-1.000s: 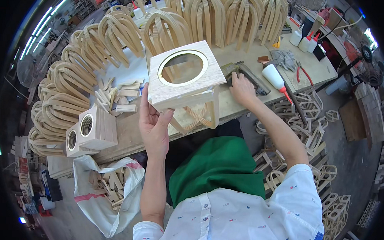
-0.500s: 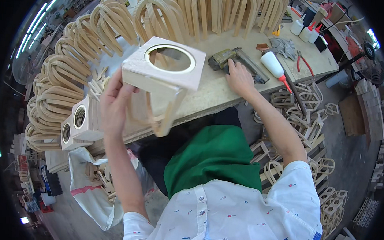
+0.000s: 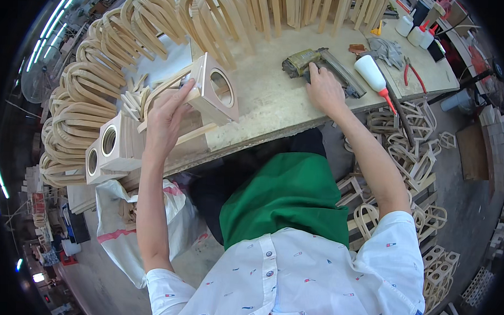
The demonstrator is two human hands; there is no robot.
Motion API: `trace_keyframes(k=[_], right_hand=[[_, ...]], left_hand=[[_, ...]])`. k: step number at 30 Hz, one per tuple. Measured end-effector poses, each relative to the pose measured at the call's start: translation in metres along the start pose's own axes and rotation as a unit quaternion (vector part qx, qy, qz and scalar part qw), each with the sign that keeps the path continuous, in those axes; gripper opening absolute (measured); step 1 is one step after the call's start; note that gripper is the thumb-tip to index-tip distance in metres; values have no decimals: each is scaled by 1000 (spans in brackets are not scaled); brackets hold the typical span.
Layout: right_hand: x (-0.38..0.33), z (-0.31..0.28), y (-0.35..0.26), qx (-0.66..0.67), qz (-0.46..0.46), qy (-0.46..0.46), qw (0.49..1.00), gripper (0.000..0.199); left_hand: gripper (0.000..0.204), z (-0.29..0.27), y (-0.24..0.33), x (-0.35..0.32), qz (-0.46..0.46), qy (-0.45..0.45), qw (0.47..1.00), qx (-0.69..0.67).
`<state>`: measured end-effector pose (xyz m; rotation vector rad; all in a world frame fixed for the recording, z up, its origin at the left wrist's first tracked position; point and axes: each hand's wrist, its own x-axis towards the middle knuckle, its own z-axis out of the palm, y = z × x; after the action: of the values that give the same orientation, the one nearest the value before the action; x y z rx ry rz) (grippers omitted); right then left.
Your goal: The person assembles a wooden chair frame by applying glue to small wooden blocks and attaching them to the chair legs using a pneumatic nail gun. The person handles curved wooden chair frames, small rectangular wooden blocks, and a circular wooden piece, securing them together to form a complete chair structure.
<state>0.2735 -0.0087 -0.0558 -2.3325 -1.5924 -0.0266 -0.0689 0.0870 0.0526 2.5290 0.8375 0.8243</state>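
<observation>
My left hand (image 3: pixel 165 118) is closed on a pale wooden frame, whose square end board (image 3: pixel 211 103) has a round, ring-lined hole. The frame is tilted over the bench's left part, its hole facing right; bent wooden strips run back from the board, partly behind my hand. On the bench further right, my right hand (image 3: pixel 327 93) has its fingers around the grip of a worn olive nail gun (image 3: pixel 299 62). The gun lies on its side, its long magazine (image 3: pixel 343 74) pointing right. My palm hides part of the grip.
Bent wooden arches (image 3: pixel 89 132) line the bench's left and far sides. Two holed wooden blocks (image 3: pixel 121 158) stand at left, near loose sticks (image 3: pixel 134 100). A white glue bottle (image 3: pixel 370 73), grey glove (image 3: pixel 386 52) and red pliers (image 3: pixel 415 80) lie right. A white sack (image 3: pixel 113 230) sits below.
My left hand has brought the wooden frame down and turned it, so its holed board faces right instead of up. My right hand stays at the nail gun. The view has shifted slightly.
</observation>
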Motion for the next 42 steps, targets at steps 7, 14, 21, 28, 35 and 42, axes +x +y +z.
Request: trace_keyframes(k=[7,14,21,28,35,42], right_hand=[[-3,2,1,8,-21,41,999,33],[-3,1,1,6,-20,43,999,27],[-3,-1,-1,9,-21,32,999,29],[-1,-4,-2,18,20,-10,1000,47],[8,-7,5,29,39,-41,998,33],[20,-84,21,77,108,-20,991,36]], left_hand=[[52,20,-3,-7,88,0,991,96],[54,27,5,-15,102,17,988,114],[57,35,7,-24,88,13,990,106],[61,29,13,-31,44,12,993,113],[47,19,38,-58,18,146,986,84],[31,39,62,-92,-10,130,990,-52]])
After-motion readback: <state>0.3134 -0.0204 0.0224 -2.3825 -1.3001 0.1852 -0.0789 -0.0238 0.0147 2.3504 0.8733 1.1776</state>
